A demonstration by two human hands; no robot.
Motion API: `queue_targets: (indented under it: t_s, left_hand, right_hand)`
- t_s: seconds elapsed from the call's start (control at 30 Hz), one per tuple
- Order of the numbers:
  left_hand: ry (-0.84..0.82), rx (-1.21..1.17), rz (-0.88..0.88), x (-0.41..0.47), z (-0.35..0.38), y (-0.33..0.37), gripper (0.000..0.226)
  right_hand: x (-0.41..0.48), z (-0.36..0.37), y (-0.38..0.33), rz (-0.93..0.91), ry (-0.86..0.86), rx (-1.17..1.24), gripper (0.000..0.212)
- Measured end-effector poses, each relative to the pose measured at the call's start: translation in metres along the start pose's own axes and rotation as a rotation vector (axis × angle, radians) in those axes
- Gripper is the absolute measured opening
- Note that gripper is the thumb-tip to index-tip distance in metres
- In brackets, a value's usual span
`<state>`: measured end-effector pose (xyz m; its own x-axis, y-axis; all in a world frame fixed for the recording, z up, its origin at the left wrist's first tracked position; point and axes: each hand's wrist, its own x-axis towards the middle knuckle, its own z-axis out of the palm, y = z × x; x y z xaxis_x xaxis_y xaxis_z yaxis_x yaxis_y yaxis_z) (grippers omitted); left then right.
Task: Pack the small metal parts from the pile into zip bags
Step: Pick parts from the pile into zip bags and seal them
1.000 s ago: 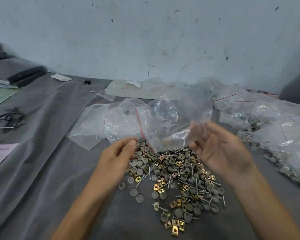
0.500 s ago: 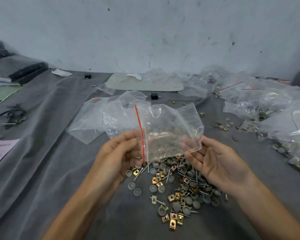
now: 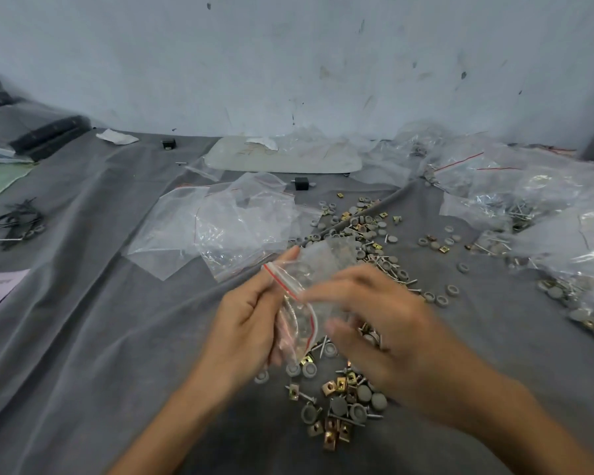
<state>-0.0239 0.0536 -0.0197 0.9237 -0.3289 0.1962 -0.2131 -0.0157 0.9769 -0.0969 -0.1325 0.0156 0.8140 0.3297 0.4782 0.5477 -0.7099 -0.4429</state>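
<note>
A clear zip bag [image 3: 318, 269] with a red strip along its mouth hangs above the pile of small metal parts [image 3: 340, 406]: grey round caps, brass square clips and thin pins on the grey cloth. My left hand [image 3: 246, 323] grips the bag's mouth edge from the left. My right hand [image 3: 381, 332] is blurred, its fingers reaching to the bag's opening from the right, over the pile. Whether it holds the bag or any parts I cannot tell. More of the same parts [image 3: 360, 228] lie scattered behind the bag.
Empty clear bags [image 3: 227, 228] lie crumpled to the left behind my hands. Filled bags [image 3: 563, 241] are heaped at the right. A pale flat board [image 3: 282, 156] lies by the wall. Black wires [image 3: 16, 221] and papers [image 3: 0, 289] are at the left.
The bag has come down and turned so its red-striped mouth faces me. My left hand kept its grip; my right hand left the bag's bottom corner and moved over to the mouth.
</note>
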Motion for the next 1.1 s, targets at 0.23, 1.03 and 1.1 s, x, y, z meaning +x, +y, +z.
queue_targets:
  t_s: [0.23, 1.03, 1.1]
  left_hand:
    - [-0.038, -0.446, -0.147, 0.006, -0.022, 0.018, 0.024]
    - [-0.099, -0.399, -0.304, 0.000, -0.010, 0.004, 0.030]
    - [-0.130, -0.335, -0.287, -0.003, 0.000, 0.005, 0.030]
  right_hand:
    - [0.020, 0.012, 0.011, 0.080, 0.174, 0.116, 0.082]
    - [-0.014, -0.025, 0.030, 0.547, 0.260, 0.348, 0.024]
    - [-0.011, -0.023, 0.009, 0.301, 0.199, 0.285, 0.042]
